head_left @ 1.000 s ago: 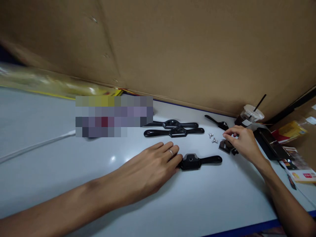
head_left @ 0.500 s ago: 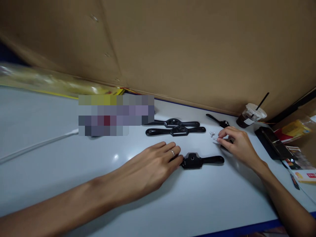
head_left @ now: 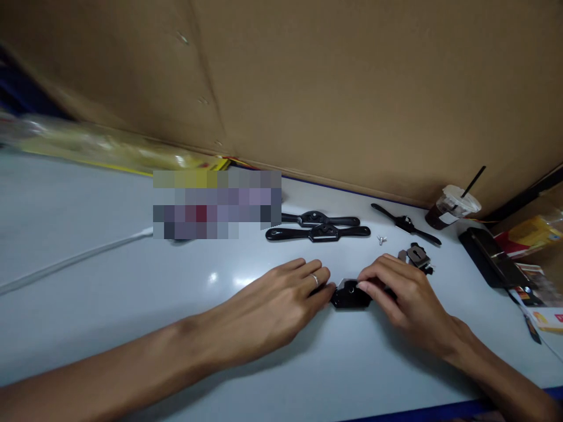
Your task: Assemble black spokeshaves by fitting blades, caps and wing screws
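Between left hand (head_left: 292, 299), right hand (head_left: 402, 293) | black tool (head_left: 349, 299) | long axis left-right

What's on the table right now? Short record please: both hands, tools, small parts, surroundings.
left hand: fingers at the left end of the near black tool
right hand: thumb and forefinger at that tool's body; whether they pinch anything cannot be made out
other tools: two similar black tools lying close together behind; one more black tool near the cup
small parts: silver wing screw; metal pieces beyond the right hand
surroundings: lidded cup; cardboard wall behind
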Demonstrator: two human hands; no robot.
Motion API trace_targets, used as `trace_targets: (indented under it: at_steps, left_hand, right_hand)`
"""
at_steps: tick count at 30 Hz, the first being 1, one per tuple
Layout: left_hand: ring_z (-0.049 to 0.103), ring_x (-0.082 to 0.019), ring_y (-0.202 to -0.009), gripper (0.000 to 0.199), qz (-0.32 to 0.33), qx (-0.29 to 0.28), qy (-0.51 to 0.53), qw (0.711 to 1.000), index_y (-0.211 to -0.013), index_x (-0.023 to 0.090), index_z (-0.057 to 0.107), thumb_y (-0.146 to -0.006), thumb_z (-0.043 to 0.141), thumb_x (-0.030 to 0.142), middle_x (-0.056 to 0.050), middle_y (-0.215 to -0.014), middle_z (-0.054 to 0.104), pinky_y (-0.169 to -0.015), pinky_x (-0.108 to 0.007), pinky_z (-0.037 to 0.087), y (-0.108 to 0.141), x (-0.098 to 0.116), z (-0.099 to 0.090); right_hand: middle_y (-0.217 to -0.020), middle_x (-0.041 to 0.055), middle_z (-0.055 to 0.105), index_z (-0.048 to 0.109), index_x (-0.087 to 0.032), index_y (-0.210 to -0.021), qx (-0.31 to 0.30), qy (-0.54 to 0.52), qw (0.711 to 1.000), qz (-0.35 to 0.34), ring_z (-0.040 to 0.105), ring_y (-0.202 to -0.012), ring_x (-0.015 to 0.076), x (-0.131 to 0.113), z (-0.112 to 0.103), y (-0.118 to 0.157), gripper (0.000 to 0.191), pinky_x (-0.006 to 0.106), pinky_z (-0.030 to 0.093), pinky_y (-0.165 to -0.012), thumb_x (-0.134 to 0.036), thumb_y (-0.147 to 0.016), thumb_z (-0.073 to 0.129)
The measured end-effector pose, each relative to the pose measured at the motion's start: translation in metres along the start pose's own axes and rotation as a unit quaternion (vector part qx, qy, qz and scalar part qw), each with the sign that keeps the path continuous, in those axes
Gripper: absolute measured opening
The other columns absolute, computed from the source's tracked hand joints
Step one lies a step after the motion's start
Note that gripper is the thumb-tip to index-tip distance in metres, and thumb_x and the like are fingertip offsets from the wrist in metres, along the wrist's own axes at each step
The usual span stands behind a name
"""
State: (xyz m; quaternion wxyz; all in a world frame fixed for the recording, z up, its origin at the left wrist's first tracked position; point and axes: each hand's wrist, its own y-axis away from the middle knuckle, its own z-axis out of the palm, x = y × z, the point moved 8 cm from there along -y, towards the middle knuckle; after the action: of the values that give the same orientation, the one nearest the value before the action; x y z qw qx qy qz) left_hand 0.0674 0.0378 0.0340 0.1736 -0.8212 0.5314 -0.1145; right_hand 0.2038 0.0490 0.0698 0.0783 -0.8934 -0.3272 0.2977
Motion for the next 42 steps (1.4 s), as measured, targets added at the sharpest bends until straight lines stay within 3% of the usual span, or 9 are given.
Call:
trace_targets:
  at_steps: [18, 22, 26, 28, 32, 35, 37, 42]
  left_hand:
    - [0.053, -0.022, -0.074, 0.016, 0.019, 0.018, -0.042, 0.999, -0.1, 0.014, 0.066, -0.098, 0.052, 0.006, -0.004, -0.082, 0.06, -0.067, -0.035, 0.04, -0.004, 0.004, -0.008]
    - [0.053, -0.021, -0.074, 0.015, 0.02, 0.017, -0.04, 0.999, -0.101, 0.014, 0.065, -0.099, 0.052, 0.007, -0.004, -0.083, 0.06, -0.066, -0.035, 0.04, -0.003, 0.005, -0.008]
    - [0.052, -0.022, -0.073, 0.015, 0.021, 0.011, -0.04, 0.999, -0.104, 0.013, 0.064, -0.098, 0.053, 0.006, -0.003, -0.081, 0.059, -0.064, -0.036, 0.039, -0.002, 0.005, -0.007]
    - [0.052, -0.023, -0.073, 0.014, 0.021, 0.011, -0.041, 0.999, -0.104, 0.012, 0.064, -0.098, 0.053, 0.006, -0.003, -0.081, 0.059, -0.063, -0.036, 0.038, -0.001, 0.006, -0.007]
    - [0.052, -0.022, -0.074, 0.014, 0.02, 0.013, -0.036, 0.999, -0.102, 0.014, 0.064, -0.099, 0.052, 0.007, -0.003, -0.082, 0.058, -0.064, -0.035, 0.039, -0.001, 0.006, -0.006]
    - [0.052, -0.022, -0.075, 0.014, 0.02, 0.015, -0.034, 0.999, -0.1, 0.014, 0.064, -0.1, 0.052, 0.008, -0.004, -0.082, 0.059, -0.065, -0.035, 0.039, 0.0, 0.006, -0.006]
    - [0.052, -0.022, -0.075, 0.015, 0.02, 0.016, -0.034, 0.999, -0.1, 0.014, 0.065, -0.101, 0.051, 0.008, -0.004, -0.083, 0.059, -0.065, -0.035, 0.039, 0.0, 0.005, -0.006]
    - [0.052, -0.021, -0.075, 0.016, 0.016, 0.02, -0.03, 0.999, -0.1, 0.014, 0.066, -0.099, 0.053, 0.005, -0.004, -0.082, 0.06, -0.065, -0.035, 0.038, -0.001, 0.005, -0.007]
  right_hand:
    - [-0.084, 0.005, 0.067, 0.069, -0.02, -0.09, -0.043, 0.037, 0.998, 0.012, 0.06, -0.08, 0.019, 0.003, 0.02, -0.008, 0.022, 0.033, 0.047, -0.073, -0.016, -0.103, 0.053]
    - [-0.077, 0.0003, 0.07, 0.071, -0.021, -0.085, -0.049, -0.055, 0.992, 0.098, 0.062, -0.072, 0.0162, 0.016, 0.021, -0.011, 0.015, 0.03, 0.048, -0.07, -0.015, -0.095, 0.063]
    - [-0.07, -0.0026, 0.071, 0.071, -0.021, -0.078, -0.067, -0.164, 0.964, 0.197, 0.062, -0.064, 0.014, 0.03, 0.025, -0.01, 0.012, 0.027, 0.047, -0.063, -0.014, -0.088, 0.069]
    - [-0.071, -0.0021, 0.072, 0.071, -0.021, -0.076, -0.074, -0.161, 0.968, 0.179, 0.062, -0.065, 0.0139, 0.028, 0.024, -0.011, 0.015, 0.027, 0.046, -0.063, -0.013, -0.088, 0.068]
    - [-0.079, 0.002, 0.071, 0.074, -0.021, -0.085, -0.069, -0.069, 0.995, 0.026, 0.062, -0.073, 0.016, 0.01, 0.017, -0.016, 0.018, 0.03, 0.048, -0.069, -0.017, -0.098, 0.061]
    - [-0.08, 0.0047, 0.069, 0.075, -0.02, -0.093, -0.076, -0.032, 0.995, -0.058, 0.061, -0.077, 0.0181, 0.003, 0.017, -0.016, 0.022, 0.032, 0.049, -0.071, -0.021, -0.104, 0.056]
    - [-0.082, 0.004, 0.07, 0.075, -0.021, -0.093, -0.086, -0.057, 0.993, -0.055, 0.062, -0.079, 0.0179, 0.006, 0.018, -0.018, 0.02, 0.032, 0.049, -0.072, -0.022, -0.104, 0.058]
    - [-0.087, 0.0015, 0.072, 0.074, -0.021, -0.095, -0.093, -0.082, 0.991, 0.042, 0.063, -0.079, 0.0159, 0.019, 0.017, -0.016, 0.008, 0.03, 0.049, -0.072, -0.018, -0.098, 0.067]
